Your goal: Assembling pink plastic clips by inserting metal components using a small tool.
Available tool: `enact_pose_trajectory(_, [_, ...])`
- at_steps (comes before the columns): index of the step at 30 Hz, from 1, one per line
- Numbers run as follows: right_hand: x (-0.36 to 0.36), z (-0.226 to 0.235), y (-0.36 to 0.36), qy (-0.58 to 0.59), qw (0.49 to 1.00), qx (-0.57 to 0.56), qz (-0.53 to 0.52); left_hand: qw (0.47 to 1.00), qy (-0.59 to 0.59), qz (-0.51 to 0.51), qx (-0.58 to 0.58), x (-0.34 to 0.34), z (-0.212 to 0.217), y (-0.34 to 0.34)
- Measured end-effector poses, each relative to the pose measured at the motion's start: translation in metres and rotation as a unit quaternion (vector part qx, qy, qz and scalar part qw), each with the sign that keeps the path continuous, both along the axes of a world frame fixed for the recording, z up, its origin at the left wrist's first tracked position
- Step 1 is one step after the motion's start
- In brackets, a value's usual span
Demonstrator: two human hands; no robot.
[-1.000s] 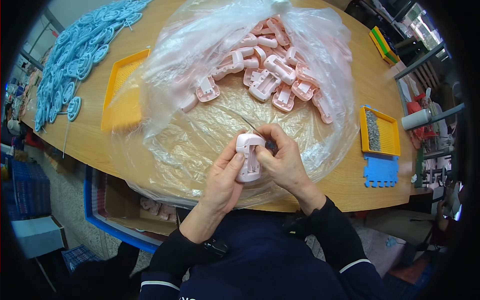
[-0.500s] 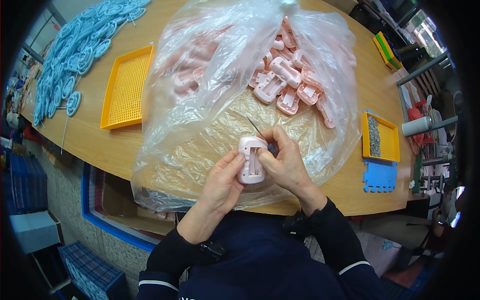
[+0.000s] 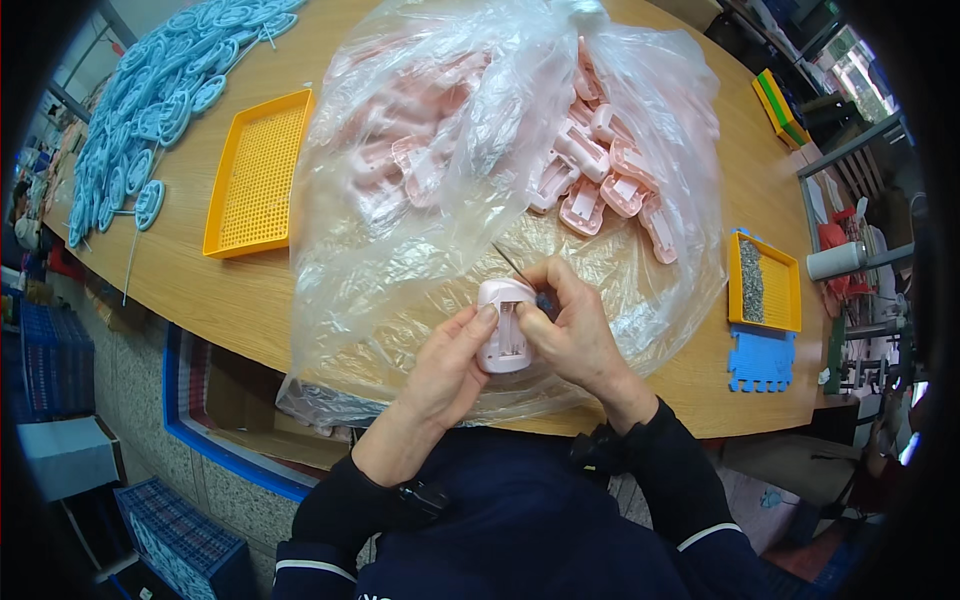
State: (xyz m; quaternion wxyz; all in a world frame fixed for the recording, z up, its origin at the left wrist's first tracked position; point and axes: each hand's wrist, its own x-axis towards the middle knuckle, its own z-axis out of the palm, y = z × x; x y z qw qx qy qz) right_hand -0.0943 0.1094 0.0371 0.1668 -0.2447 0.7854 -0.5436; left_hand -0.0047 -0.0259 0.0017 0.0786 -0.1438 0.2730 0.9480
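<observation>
While angled inward, left hand [image 3: 447, 358]: curled closed around left side of pink shell [image 3: 509, 335].
Right hand [image 3: 580, 332]: closed on thin dark rod [image 3: 511, 263], with thumb at shell's compartment.
Pink shell: held between both hands, over plastic bag [image 3: 385, 335].
Table edge [image 3: 715, 426]: ran just under wrists.
Plastic bag: lay flattened from hands toward pink heap [image 3: 605, 172].

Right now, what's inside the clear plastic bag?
Pink housings, heaped. Those at right show clearly in the mouth of the clear bag; those at left only blur through film. The heap's bottom is covered.

Even indoor light, bright window [image 3: 855, 75] upper right, glints on plastic bag [image 3: 370, 270], bent edges, black rim
</observation>
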Motion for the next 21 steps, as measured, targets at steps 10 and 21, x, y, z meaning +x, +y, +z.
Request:
enact_pose_trajectory(10, [0.004,-0.010,-0.003,0.067,0.998,-0.010,-0.001,0.999,-0.032,-0.011,0.006,0.000,0.003,-0.006])
enact_pose_trajectory(21, [-0.004,-0.014,-0.006,0.009,0.998,-0.050,0.040,1.000,0.013,-0.014,-0.001,0.002,0.000,-0.018])
